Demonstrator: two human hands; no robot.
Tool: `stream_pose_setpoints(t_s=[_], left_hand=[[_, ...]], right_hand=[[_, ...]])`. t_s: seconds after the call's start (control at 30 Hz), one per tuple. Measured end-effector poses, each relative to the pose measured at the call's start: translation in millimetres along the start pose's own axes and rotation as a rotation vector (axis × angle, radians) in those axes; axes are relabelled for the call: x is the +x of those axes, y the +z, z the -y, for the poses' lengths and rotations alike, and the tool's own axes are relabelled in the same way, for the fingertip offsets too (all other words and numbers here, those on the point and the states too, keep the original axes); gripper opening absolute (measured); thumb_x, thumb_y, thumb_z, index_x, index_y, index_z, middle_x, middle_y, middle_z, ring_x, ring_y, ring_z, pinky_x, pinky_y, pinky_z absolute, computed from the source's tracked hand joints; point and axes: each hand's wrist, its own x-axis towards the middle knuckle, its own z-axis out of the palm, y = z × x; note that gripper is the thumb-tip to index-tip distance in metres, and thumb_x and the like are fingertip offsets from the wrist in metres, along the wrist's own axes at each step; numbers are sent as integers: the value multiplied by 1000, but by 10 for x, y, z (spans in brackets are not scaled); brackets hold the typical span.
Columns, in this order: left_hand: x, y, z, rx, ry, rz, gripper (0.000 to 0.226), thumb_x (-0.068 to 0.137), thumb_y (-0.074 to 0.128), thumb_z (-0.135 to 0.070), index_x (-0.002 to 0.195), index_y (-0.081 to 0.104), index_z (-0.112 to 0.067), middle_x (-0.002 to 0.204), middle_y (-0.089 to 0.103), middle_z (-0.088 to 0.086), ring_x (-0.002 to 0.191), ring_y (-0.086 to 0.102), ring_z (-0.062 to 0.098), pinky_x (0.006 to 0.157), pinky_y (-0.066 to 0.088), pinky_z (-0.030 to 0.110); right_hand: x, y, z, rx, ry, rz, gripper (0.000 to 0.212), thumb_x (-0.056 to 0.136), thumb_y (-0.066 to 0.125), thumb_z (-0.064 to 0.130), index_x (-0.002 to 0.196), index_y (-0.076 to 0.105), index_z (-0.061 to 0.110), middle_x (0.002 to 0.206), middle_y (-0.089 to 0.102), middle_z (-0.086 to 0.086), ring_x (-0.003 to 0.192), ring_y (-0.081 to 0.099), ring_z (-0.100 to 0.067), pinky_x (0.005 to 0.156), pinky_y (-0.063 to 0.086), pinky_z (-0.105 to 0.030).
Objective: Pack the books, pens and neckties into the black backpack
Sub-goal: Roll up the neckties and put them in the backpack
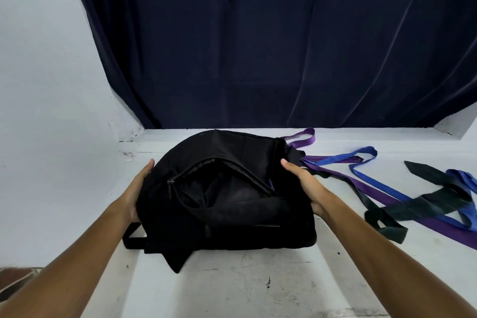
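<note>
On the white surface (258, 286), one black backpack (219, 199) is laid flat, with its main zipper opening (227, 183) gaping toward the camera and a dark interior shown. One zipper pull (169, 182) is seen at the left end of that opening. One strap loop (133, 239) is seen sticking out at the near left corner of the backpack, and a pointed black flap (178, 259) hangs off its near edge.

Two bare hands are placed against the backpack, one on each side. The left hand (140, 188) is pressed to the left side of the backpack, with the thumb lying along the top; its fingers are hidden behind the fabric. The right hand (303, 186) is set against the right side of the backpack in the same manner, thumb on top, fingers out of sight underneath. Whether the fabric is gripped or only pressed cannot be told.

Right of the backpack, neckties are spread in a loose tangle: one purple necktie (366, 188) running out from behind the backpack's right edge, at least one blue necktie (343, 157) crossing it, and one dark necktie (423, 204) farther right, folded over the others. An exact count is prevented by overlaps.

Behind the backpack, one dark blue curtain (258, 46) is hung, flanked by a white wall (38, 85).
</note>
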Motion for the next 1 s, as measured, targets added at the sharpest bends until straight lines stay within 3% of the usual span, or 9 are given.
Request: stream_pose_setpoints(t_s=[0.1,0.17,0.33,0.43,0.53,0.67,0.8,0.87,1.0], left_hand=[[-20,-183,-47,8,26,-44,61,85,48,-71,98,80,-21,111,73,12,108,64,31,88,47,43],[-19,-274,-72,20,55,-73,59,85,49,-69,99,79,-21,109,73,11,104,65,29,86,47,42],[-66,-335,-99,71,99,-111,53,71,54,-67,84,82,-23,98,76,7,87,72,25,80,48,39],[-80,-332,-81,89,88,-129,53,80,51,-68,83,82,-24,97,76,8,97,66,27,81,48,39],[-90,-324,-67,96,77,-142,59,89,44,-67,82,82,-23,97,76,9,99,64,28,80,47,40],[-122,-338,-67,83,48,-178,63,85,47,-72,90,81,-19,103,75,13,101,64,31,86,48,42],[-159,-390,-128,161,12,-237,70,78,50,-78,91,81,-16,99,75,15,99,65,33,95,47,43],[-172,-383,-237,218,10,-286,75,76,53,-78,101,76,-12,97,73,15,94,65,33,94,47,43],[-230,-118,-633,477,186,-429,69,83,50,-72,124,60,-18,109,60,9,98,58,28,86,45,42]], right_hand=[[47,167,-46,10,3,36,50,84,68,49,121,68,15,113,73,-6,105,69,-22,102,48,-38],[84,249,-75,15,0,53,49,84,69,48,121,68,16,113,73,-5,106,69,-21,102,48,-38],[129,344,-112,-12,-59,37,26,86,69,44,106,68,27,108,74,1,105,69,-19,102,49,-39],[183,312,-138,-41,-66,30,49,78,74,51,118,66,25,113,73,1,108,68,-21,104,47,-42],[212,283,-150,-55,-71,7,53,77,75,51,122,63,24,114,72,0,107,68,-21,103,48,-42],[228,252,-159,-74,-63,16,61,73,77,53,124,64,21,112,73,-2,105,69,-22,101,50,-42],[173,221,-129,-84,-83,-2,40,84,71,45,116,67,22,107,74,-1,100,71,-20,87,56,-35],[147,194,-118,-96,-96,-12,34,86,70,41,115,67,23,107,74,-1,98,71,-19,79,56,-30],[118,80,-77,-216,-129,-31,42,88,67,41,124,63,21,111,72,3,99,69,-14,77,53,-24]])
